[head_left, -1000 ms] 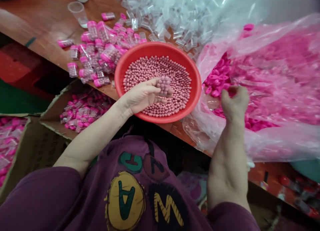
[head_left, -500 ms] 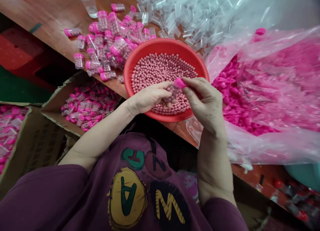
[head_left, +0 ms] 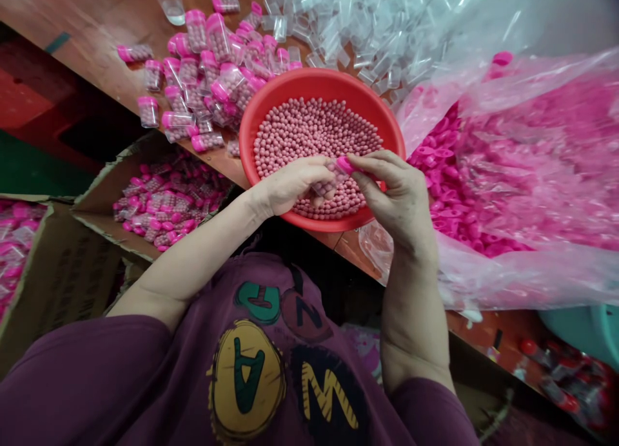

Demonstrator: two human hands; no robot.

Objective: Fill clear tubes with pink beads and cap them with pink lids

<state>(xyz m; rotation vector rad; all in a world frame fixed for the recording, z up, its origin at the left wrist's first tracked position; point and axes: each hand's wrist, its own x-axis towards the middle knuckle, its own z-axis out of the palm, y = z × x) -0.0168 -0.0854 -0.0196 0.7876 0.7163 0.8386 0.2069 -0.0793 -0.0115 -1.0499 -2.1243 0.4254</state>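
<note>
Hundreds of pink beads (head_left: 309, 136) fill the red plastic basin (head_left: 319, 78) below. Above it, our left hand (head_left: 294, 187) curls around a clear tube (head_left: 329, 178) of beads, while our right hand (head_left: 396, 198) pinches a pink cap (head_left: 344, 165) against the tube's end. Filled tubes (head_left: 203, 66) lie on the wooden table (head_left: 72, 46) beside the basin.

Stretching diagonally across the upper left, a long reddish-brown wooden tabletop (head_left: 58, 20). Lying below its edge, a dark red surface (head_left: 29, 91) and a flat green surface (head_left: 33, 169). Standing open beneath the edge, two brown corrugated cardboard boxes (head_left: 62, 272). Sitting at lower right, a rounded pale teal plastic basin (head_left: 585, 330). Showing at upper right, a plain grey surface (head_left: 580, 8). Falling evenly throughout, soft indoor light.
</note>
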